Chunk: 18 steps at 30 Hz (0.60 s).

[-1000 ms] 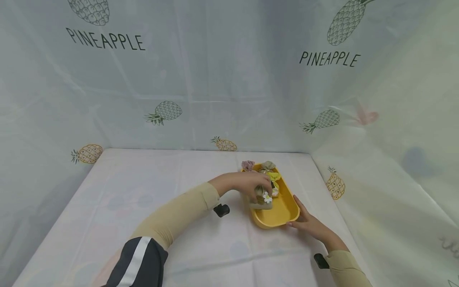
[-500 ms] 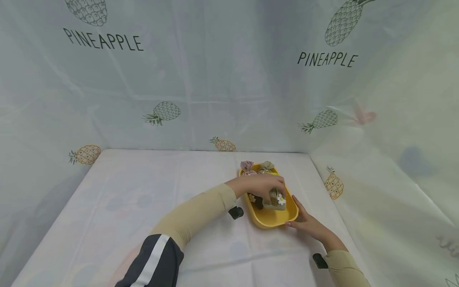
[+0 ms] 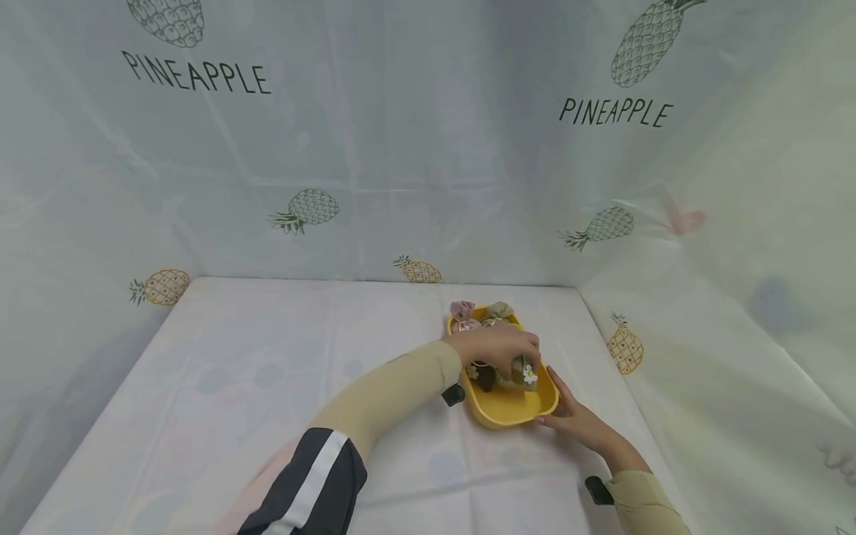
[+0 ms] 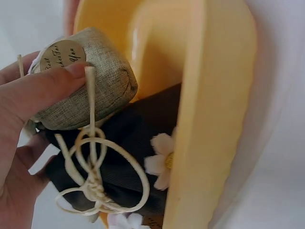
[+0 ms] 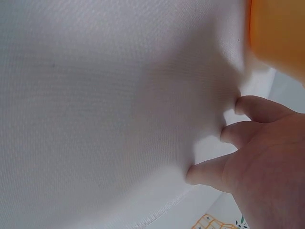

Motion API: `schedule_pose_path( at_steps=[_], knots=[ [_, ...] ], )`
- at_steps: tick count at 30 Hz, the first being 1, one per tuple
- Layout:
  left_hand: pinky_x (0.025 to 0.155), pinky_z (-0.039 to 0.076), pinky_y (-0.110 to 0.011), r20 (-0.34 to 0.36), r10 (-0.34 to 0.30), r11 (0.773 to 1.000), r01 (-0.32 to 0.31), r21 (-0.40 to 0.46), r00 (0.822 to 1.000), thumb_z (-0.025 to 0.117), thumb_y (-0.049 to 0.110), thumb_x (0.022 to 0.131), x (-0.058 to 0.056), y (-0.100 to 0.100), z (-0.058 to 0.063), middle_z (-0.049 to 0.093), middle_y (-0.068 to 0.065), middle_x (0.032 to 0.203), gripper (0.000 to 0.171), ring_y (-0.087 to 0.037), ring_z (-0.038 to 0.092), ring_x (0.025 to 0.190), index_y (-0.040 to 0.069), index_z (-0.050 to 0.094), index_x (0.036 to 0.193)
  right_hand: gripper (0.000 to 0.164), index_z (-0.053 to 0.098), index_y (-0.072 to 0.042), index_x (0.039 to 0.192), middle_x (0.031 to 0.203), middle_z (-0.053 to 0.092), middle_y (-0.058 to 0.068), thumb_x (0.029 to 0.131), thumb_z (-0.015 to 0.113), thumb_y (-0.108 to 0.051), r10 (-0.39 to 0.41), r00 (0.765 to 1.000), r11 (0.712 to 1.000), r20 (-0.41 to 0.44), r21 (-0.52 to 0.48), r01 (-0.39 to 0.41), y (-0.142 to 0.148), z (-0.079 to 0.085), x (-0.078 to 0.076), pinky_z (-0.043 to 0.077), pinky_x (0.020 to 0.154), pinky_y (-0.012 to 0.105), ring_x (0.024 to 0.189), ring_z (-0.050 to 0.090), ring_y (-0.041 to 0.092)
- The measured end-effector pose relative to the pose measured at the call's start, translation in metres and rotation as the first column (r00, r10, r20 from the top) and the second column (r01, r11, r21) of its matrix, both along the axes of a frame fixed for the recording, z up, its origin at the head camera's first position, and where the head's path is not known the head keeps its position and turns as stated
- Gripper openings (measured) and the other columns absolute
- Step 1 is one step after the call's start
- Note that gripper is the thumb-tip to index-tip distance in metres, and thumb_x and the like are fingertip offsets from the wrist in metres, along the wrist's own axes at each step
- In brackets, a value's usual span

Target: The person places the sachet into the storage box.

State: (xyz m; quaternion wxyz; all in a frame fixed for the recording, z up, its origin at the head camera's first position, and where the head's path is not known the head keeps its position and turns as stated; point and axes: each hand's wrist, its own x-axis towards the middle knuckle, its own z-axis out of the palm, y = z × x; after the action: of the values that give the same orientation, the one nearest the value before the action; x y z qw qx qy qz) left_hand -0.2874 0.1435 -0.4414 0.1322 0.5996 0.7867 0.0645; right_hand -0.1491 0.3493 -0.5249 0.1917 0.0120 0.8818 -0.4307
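Observation:
A yellow tray [image 3: 503,417] stands on the white cloth with several small drawstring pouches in it. My left hand [image 3: 496,348] reaches over it from the left. Between its thumb and fingers it holds a grey-green linen pouch [image 4: 102,81] with a round paper label, low over the tray; a white flower [image 3: 529,375] decorates it. Just beneath, a black pouch [image 4: 119,167] with a cream cord bow lies against the tray's wall. My right hand [image 3: 580,425] touches the tray's near right corner, thumb in front, with other fingers [image 5: 209,172] extended onto the cloth.
At the tray's far end lie a pink pouch [image 3: 463,312] and a light green pouch [image 3: 499,310]. The white cloth [image 3: 267,357] covers the table. A pineapple-print curtain [image 3: 428,148] hangs behind and at the sides.
My left hand has moved right across the tray with the linen pouch, toward the right wall, uncovering the dark pouch at the left side. The right hand has stayed at the corner.

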Motion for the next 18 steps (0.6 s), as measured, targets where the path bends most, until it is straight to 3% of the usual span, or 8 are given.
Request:
schedule_pose_path(
  at_steps=[4, 18],
  knots=[
    [0.083, 0.042, -0.013, 0.015, -0.014, 0.999, 0.015, -0.046, 1.000, 0.084, 0.013, 0.077, 0.001, 0.006, -0.002, 0.051, 0.012, 0.111, 0.044, -0.001, 0.050, 0.095, 0.030, 0.070, 0.115, 0.105, -0.007, -0.031, 0.157, 0.160, 0.004, 0.021, 0.087, 0.072, -0.037, 0.000, 1.000, 1.000, -0.001, -0.004, 0.000, 0.002, -0.001, 0.000, 0.021, 0.101, 0.074, 0.140, 0.011, 0.052],
    [0.091, 0.041, -0.017, -0.044, -0.048, 0.990, 0.042, -0.132, 0.998, 0.084, 0.013, 0.077, 0.000, 0.020, -0.010, 0.052, 0.012, 0.115, 0.044, -0.003, 0.050, 0.101, 0.030, 0.069, 0.115, 0.104, -0.007, -0.031, 0.157, 0.160, 0.002, 0.021, 0.088, 0.071, -0.039, 0.001, 1.000, 1.000, -0.002, -0.002, -0.001, 0.000, 0.000, 0.001, 0.016, 0.102, 0.074, 0.141, 0.006, 0.052]
  ],
)
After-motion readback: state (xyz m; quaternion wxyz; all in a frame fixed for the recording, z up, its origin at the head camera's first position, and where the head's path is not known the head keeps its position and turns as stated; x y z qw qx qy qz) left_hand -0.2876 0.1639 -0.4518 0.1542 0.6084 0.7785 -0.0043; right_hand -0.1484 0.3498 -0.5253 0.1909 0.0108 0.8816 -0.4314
